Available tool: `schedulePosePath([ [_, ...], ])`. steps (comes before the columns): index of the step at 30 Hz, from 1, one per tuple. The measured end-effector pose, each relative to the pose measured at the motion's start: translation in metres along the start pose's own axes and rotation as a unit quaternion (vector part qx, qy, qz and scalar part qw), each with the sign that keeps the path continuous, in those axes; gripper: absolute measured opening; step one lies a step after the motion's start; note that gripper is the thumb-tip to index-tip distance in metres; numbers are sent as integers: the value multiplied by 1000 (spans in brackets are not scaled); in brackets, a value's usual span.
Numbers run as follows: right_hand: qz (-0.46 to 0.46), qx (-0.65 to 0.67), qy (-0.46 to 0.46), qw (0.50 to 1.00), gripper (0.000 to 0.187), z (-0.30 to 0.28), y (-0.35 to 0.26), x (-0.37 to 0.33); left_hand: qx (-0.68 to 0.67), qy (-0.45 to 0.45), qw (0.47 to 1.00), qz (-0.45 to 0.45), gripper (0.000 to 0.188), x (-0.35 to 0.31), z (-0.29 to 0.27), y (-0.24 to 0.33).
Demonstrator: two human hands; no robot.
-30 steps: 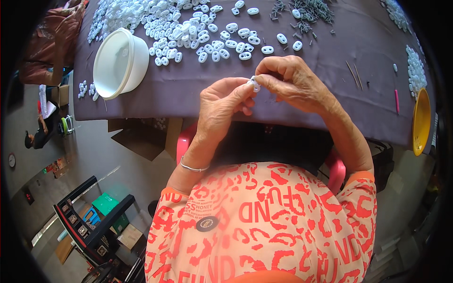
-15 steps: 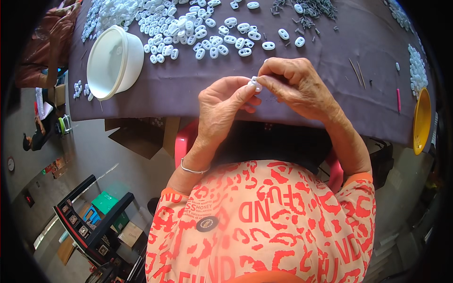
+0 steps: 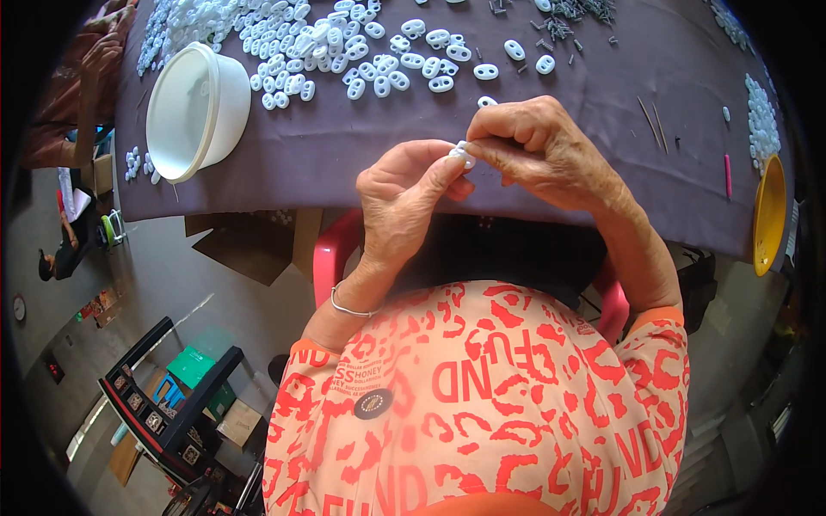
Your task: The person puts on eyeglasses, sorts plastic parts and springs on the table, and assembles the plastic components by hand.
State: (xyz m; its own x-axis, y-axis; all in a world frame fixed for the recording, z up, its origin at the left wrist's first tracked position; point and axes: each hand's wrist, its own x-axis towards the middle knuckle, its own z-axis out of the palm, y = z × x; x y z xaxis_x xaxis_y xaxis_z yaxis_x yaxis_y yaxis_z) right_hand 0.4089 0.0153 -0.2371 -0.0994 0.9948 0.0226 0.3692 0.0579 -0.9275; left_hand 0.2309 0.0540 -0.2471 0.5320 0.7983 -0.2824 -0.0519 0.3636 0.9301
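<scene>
A small white plastic cord lock (image 3: 462, 156) is held between my two hands just above the near part of the table. My left hand (image 3: 397, 193) pinches it between thumb and forefinger, the other fingers curled below. From the other side my right hand (image 3: 551, 159) grips its upper edge with thumb and bent forefinger; those fingertips partly hide it. One loose white oval piece (image 3: 487, 101) lies just beyond my right knuckles. Farther off spreads a heap of white two-hole oval pieces (image 3: 323, 43). Right of the heap lie many small grey springs (image 3: 581, 12).
A white plastic tub (image 3: 231, 116) sits tilted at the table's left. Toward the right are two thin sticks (image 3: 652, 125), a pink pen (image 3: 728, 176), a yellow bowl (image 3: 768, 215) and more small white pieces (image 3: 761, 120). Another person's arm (image 3: 82, 103) shows at far left.
The whole view has shifted slightly, so the table's things appear a little higher and farther left. Both hands keep their pinch on the cord lock; the loose oval piece behind my right hand shows more.
</scene>
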Motion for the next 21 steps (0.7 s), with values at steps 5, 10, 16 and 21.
schedulePosePath([
  [5, 4, 7, -27, 1000, 13, -3, 1, 1, 3, 4, 1000, -4, 16, -1, 0, -1],
  [10, 36, 32, -68, 997, 13, -8, 0, 2, 19, -12, 1000, -9, 16, -2, -2, 1],
  [16, 12, 4, -51, 999, 13, -8, -1, -1, 24, -13, 999, -20, 15, -2, -1, 1],
  [21, -1, 6, -56, 998, 12, -7, 3, -1, 32, -7, 999, -11, 15, -3, 0, -2],
])
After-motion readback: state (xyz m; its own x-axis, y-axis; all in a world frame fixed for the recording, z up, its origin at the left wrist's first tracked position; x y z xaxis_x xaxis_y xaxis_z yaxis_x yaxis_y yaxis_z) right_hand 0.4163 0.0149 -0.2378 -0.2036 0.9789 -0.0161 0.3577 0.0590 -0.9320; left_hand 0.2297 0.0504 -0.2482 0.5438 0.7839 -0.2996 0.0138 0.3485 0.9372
